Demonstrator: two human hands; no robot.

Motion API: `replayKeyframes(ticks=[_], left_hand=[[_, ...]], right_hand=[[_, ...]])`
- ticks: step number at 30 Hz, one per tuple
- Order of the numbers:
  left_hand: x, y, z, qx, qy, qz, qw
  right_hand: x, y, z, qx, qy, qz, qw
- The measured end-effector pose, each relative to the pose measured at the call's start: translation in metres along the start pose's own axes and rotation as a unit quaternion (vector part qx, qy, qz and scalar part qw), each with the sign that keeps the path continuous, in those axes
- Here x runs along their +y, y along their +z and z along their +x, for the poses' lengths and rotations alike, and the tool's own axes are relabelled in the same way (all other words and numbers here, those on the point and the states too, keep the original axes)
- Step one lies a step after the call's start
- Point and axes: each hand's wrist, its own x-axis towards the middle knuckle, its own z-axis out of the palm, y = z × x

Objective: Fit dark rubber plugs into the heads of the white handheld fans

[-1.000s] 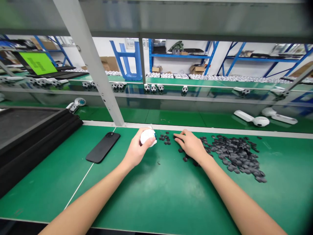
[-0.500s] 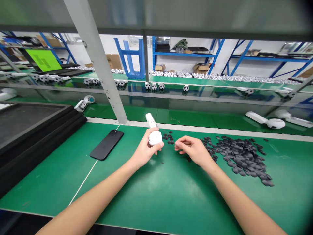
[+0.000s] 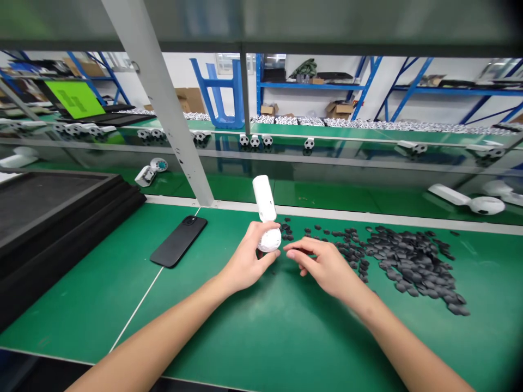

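Observation:
My left hand (image 3: 247,261) is closed round the round head of a white handheld device (image 3: 265,212), whose straight handle points up and away from me. My right hand (image 3: 322,264) hovers just right of that head, fingers drawn together with the tips almost touching it; whatever they pinch is too small to see. A spread of several small black flat pieces (image 3: 408,256) lies on the green bench mat (image 3: 261,326) to the right of both hands, with a few strays near the device.
A black phone (image 3: 178,240) lies face down left of my hands. Stacked black trays (image 3: 61,218) fill the left side. A slanted grey post (image 3: 171,125) rises behind the phone. More white devices (image 3: 469,200) lie on the belt beyond, with small football-patterned balls (image 3: 255,140) farther back.
My right hand left the black pile and came in to the device with fingers pinched. My left hand turned the device so its handle stands up, and drew it nearer to me.

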Motion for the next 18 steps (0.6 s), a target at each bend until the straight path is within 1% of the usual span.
replayKeyframes(ticks=[3, 5, 8, 12, 15, 18], left_hand=[[0.001, 0.001, -0.001, -0.006, 0.004, 0.003, 1.0], [0.002, 0.002, -0.001, -0.018, 0.006, 0.003, 1.0], [0.004, 0.004, -0.003, -0.041, 0.013, 0.002, 0.999], [0.008, 0.005, -0.004, -0.056, 0.032, 0.007, 0.998], [0.011, 0.006, -0.005, -0.051, 0.041, 0.011, 0.998], [0.013, 0.009, -0.006, -0.021, 0.036, 0.016, 0.999]], right_hand=[[-0.002, 0.001, -0.002, -0.017, -0.016, 0.014, 1.0], [-0.002, 0.001, -0.002, -0.003, -0.009, 0.028, 1.0], [-0.002, 0.003, 0.0, 0.034, 0.013, 0.024, 0.999], [-0.003, 0.006, 0.001, 0.037, 0.019, 0.018, 0.999], [-0.007, 0.011, 0.0, 0.061, 0.015, 0.022, 0.998], [-0.012, 0.015, -0.001, 0.069, 0.028, 0.043, 0.996]])
